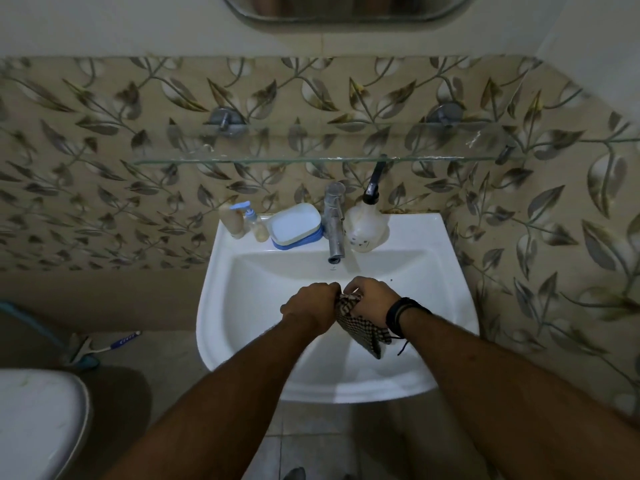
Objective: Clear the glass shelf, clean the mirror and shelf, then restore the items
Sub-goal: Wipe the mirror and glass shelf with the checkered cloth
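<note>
- Now both hands are over the middle of the white sink [221,306], and they hold a checked cloth [360,327] between them.
- The left hand [311,303] is closed in a fist around one end of the cloth.
- The right hand [372,299] is closed tight on the cloth too, and the rest of the cloth hangs down under that wrist.
- A black band [401,315] is on the right wrist.
- The glass shelf [311,147] is on the leaf tile wall above the sink, and nothing stands on it.
- Only the bottom edge of the mirror [346,10] shows, at the top above the shelf.
- The things stand in a row along the back edge of the sink.
- At the back left corner is a tan bottle [232,221], and a small pump bottle [257,225] with a blue top is just beside it.
- Next comes a blue and white soap box [294,226], close to the tap [334,223].
- A spray bottle [367,226] with a black top stands just right of the tap.
- A toothbrush [117,342] lies on the floor, left of the sink.
- A white toilet lid [38,420] shows in the bottom left corner.
</note>
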The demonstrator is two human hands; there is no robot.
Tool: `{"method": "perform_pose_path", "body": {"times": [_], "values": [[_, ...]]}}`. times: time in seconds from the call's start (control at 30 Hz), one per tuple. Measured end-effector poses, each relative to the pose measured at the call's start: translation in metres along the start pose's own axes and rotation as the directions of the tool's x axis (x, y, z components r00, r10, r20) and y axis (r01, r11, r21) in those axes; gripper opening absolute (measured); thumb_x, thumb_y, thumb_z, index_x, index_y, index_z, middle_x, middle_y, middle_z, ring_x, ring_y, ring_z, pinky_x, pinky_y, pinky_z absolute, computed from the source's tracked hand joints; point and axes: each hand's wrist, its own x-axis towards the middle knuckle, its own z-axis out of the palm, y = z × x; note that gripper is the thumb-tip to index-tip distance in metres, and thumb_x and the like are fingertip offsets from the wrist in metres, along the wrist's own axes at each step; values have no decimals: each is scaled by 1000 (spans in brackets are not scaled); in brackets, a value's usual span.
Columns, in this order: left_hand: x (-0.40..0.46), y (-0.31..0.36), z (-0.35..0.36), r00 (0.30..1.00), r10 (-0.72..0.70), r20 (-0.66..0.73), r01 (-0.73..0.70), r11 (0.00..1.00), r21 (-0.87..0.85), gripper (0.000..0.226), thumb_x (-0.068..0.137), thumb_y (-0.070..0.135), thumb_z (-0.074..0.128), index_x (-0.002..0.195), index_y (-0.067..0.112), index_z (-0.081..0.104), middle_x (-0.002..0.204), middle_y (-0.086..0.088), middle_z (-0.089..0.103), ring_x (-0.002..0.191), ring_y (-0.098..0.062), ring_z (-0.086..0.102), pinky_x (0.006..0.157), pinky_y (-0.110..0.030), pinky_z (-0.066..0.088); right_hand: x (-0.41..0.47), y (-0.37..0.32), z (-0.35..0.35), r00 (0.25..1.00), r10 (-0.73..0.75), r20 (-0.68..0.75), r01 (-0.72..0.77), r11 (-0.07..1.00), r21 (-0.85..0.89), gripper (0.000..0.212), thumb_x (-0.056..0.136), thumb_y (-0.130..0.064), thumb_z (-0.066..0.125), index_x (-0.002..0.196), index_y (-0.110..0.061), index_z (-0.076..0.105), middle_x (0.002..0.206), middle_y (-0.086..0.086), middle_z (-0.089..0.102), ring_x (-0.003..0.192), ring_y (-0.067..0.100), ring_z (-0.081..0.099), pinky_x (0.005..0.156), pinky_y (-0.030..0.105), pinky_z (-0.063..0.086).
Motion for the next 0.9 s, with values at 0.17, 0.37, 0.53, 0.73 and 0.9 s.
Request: {"method": "perform_pose_path", "body": {"times": [0.17,0.37,0.53,0.73,0.9], "values": [[-9,-15,-15,1000,-17,-19,17,1000,19,19,92,30,46,109,26,55,107,-3,61,93,-23,55,79,-45,54,-3,-15,6,995,44,87,-56,988,143,60,66,-15,83,120,-24,59,115,1,61,104,21,59,85,32,51],[-14,-23,-45,999,37,-29,-36,999,31,26,89,29,49,113,24,56,108,-4,61,88,-21,51,80,-44,53,-7,-43,2,996,-9,85,9,1000,2,56,69,-20,82,122,-20,61,115,5,66,105,24,61,91,37,52],[-17,-24,-73,995,70,-67,-67,997,46,29,88,40,48,109,22,59,106,-3,62,92,-23,56,78,-40,53,-10,-75,-16,996,-32,78,39,995,-96,33,87,-15,64,119,-8,63,120,12,62,113,30,58,92,35,48],[-19,-24,-123,979,170,-117,-151,977,150,22,85,44,52,87,22,52,93,-4,57,95,-29,60,80,-39,52,-18,-117,-51,997,-4,79,15,990,-138,16,92,-17,56,99,-4,63,98,13,61,88,26,55,79,34,44],[-25,-5,-177,959,262,-106,-226,937,268,42,78,58,51,93,20,60,99,-9,66,90,-31,63,77,-39,54,-29,-151,-96,992,43,115,-18,977,-213,20,92,-25,63,104,-9,62,97,7,62,90,26,58,82,37,48]]}}
